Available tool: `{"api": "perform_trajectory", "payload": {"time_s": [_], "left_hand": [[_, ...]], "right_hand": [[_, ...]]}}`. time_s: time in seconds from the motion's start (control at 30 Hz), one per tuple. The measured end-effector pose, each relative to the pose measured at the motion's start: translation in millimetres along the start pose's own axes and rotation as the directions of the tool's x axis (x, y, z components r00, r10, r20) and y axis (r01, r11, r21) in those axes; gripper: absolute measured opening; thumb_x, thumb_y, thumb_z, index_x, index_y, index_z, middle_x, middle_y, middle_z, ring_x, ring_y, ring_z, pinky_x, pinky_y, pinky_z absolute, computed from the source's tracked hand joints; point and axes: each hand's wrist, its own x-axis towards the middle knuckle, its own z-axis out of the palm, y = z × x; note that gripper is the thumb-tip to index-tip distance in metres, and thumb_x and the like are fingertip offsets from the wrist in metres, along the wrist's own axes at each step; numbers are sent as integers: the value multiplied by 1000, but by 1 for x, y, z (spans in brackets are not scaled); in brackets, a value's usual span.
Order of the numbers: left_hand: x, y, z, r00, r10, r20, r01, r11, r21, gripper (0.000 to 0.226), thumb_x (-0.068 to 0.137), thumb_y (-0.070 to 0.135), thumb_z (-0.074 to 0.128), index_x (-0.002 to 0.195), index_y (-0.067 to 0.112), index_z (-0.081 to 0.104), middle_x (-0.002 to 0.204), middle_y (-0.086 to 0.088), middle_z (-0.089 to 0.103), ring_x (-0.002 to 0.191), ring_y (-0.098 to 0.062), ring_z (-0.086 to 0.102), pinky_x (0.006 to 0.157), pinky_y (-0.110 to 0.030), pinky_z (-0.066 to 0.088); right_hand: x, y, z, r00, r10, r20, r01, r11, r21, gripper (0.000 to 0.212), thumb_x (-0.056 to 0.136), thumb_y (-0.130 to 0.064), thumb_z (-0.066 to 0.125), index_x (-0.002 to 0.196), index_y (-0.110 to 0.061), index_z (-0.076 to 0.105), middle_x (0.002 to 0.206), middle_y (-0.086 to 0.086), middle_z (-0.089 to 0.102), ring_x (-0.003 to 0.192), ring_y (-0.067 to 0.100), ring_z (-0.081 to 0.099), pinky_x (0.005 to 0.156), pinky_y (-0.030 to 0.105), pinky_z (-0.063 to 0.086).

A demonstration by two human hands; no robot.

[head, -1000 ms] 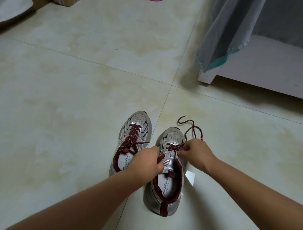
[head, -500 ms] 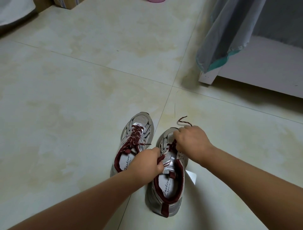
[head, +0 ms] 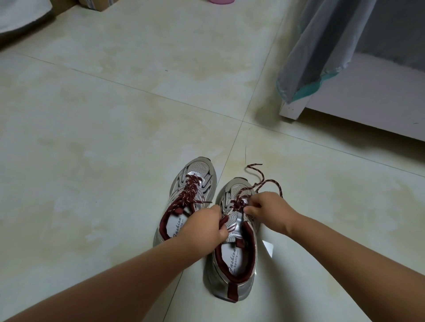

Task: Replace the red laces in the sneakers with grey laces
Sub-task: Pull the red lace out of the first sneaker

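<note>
Two silver sneakers with dark red trim stand side by side on the tiled floor. The left sneaker (head: 190, 181) is fully laced with a red lace (head: 189, 195). The right sneaker (head: 232, 271) is partly unlaced; its red lace (head: 259, 181) loops loose past the toe. My left hand (head: 204, 227) grips the right sneaker's collar and tongue. My right hand (head: 269, 211) pinches the red lace at the lower eyelets. No grey laces are in view.
A white cabinet base (head: 358, 101) with a grey-teal cloth (head: 322, 50) hanging over it stands at the right. A small white tag (head: 268, 249) lies beside the right sneaker. A cardboard box (head: 96, 4) and a pink object (head: 220, 1) sit at the far edge.
My right hand went forward over the toe half a second ago, then came back towards the eyelets, and more loose red lace now lies past the toe. My left hand stayed on the collar.
</note>
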Motion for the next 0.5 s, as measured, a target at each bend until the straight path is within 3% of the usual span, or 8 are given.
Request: {"api": "perform_trajectory", "payload": {"time_s": [0.1,0.2,0.27,0.3,0.33,0.37,0.43,0.5], "left_hand": [[0,0,0,1000,-7,8,7,1000,-3,9,89,20,48,88,12,44,75,1,49,69,-16,48,59,-26,33],[0,0,-1,1000,-10,11,10,1000,-25,9,89,21,49,88,14,43,72,3,48,69,-15,48,57,-25,32],[0,1,-2,1000,-14,15,14,999,-36,9,89,21,50,91,13,46,71,5,47,69,-14,47,57,-23,32],[0,1,-2,1000,-14,17,15,999,-38,10,89,21,50,92,13,47,72,4,48,69,-14,47,58,-24,32],[0,1,-2,1000,-14,17,14,999,-41,10,89,21,50,91,13,46,73,3,48,69,-15,48,58,-24,33],[0,1,-2,1000,-13,15,14,999,-44,9,89,21,50,91,13,46,74,2,49,69,-15,48,58,-24,33],[0,1,-3,1000,-11,12,11,999,-47,9,89,21,50,89,14,45,74,2,49,68,-15,47,56,-23,32],[0,0,-2,1000,-10,9,10,999,-49,8,89,20,50,88,14,45,71,3,46,67,-15,46,55,-23,31]], "right_hand": [[0,-5,-9,988,-105,-117,63,946,-319,26,88,-19,51,63,-19,45,68,-2,49,72,26,50,49,28,26],[0,-4,-18,874,-333,-354,74,811,-581,23,81,-13,61,67,-17,44,72,6,61,66,31,58,45,24,18],[-1,-5,-17,884,-240,-401,33,888,-459,24,88,-23,56,72,-16,40,76,7,60,70,30,58,48,26,26],[-3,-8,-17,945,-66,-320,-30,958,-286,26,92,-34,49,76,-15,42,79,5,58,74,28,56,53,29,33],[-4,-8,-15,984,109,-141,-126,985,-119,33,92,-44,46,77,-15,45,77,3,54,73,26,53,56,29,38],[-6,-9,-13,983,182,21,-182,983,8,39,91,-49,46,74,-14,47,71,2,51,66,23,52,55,29,41],[-8,-10,-7,970,179,163,-194,977,85,39,92,-43,49,64,-16,46,63,1,46,55,17,48,51,24,41],[-6,-7,-4,985,141,101,-145,989,38,37,95,-31,47,64,-12,46,64,1,45,55,15,44,52,25,36]]}}
